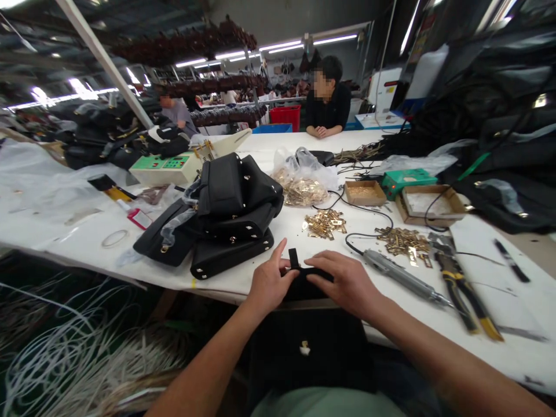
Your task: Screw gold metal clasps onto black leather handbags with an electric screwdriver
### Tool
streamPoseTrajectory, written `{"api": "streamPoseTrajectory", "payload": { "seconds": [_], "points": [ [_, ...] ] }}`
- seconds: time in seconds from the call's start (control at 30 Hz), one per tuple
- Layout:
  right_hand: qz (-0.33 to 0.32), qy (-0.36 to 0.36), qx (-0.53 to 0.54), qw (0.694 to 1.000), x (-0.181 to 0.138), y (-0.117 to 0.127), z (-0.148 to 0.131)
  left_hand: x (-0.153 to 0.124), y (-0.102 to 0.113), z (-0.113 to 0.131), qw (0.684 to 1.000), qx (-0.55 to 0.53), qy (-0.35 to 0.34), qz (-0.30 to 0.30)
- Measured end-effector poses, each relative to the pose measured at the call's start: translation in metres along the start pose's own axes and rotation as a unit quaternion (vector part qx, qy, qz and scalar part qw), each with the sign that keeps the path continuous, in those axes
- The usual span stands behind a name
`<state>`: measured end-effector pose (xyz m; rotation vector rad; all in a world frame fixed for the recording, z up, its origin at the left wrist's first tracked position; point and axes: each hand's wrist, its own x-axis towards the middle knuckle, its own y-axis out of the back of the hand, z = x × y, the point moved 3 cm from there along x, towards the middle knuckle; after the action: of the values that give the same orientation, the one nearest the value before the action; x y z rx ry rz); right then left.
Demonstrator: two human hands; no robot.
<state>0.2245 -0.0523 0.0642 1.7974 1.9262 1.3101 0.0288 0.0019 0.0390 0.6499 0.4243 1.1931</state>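
A black handbag (308,347) with a small gold clasp rests on my lap against the table's front edge. Both hands work at its top. My left hand (269,281) pinches the bag's upper edge beside a short black strap (294,259) that stands upright. My right hand (347,281) is closed over the top edge just right of the strap, its fingers gripping the black material.
A pile of black handbags (226,214) lies left of my hands. Gold metal fittings (325,223), a bag of fittings (302,185), cardboard boxes (428,202), an electric screwdriver (402,277) and yellow-handled pliers (464,292) lie to the right. A person (328,98) sits across the table.
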Motion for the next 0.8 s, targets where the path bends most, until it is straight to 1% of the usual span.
{"api": "streamPoseTrajectory", "payload": {
  "seconds": [0.03,0.1,0.2,0.27,0.37,0.57,0.67,0.8],
  "points": [
    [0.017,-0.013,-0.008,1.000,0.011,-0.010,0.006,0.001,-0.001,0.003,1.000,0.003,-0.002,-0.005],
    [0.030,-0.027,-0.019,0.999,0.025,-0.026,0.016,0.002,-0.002,0.006,1.000,0.000,-0.003,-0.015],
    [0.047,-0.023,-0.011,0.999,0.027,-0.037,0.024,0.004,-0.002,0.006,0.999,-0.017,-0.002,-0.033],
    [0.064,-0.017,0.002,0.998,0.024,-0.038,0.025,0.008,-0.003,0.004,0.999,-0.017,-0.006,-0.044],
    [0.063,-0.008,0.007,0.998,0.021,-0.042,0.026,0.014,-0.006,0.001,0.998,-0.017,-0.017,-0.061],
    [0.109,-0.022,-0.046,0.993,0.017,-0.045,0.026,0.028,-0.009,-0.005,0.993,-0.034,-0.031,-0.105],
    [0.099,-0.023,-0.075,0.992,0.016,-0.046,0.026,0.033,-0.009,-0.003,0.988,-0.061,-0.039,-0.133],
    [0.058,-0.041,-0.077,0.995,0.014,-0.044,0.029,0.040,-0.013,0.002,0.981,-0.083,-0.043,-0.170]
  ]
}}
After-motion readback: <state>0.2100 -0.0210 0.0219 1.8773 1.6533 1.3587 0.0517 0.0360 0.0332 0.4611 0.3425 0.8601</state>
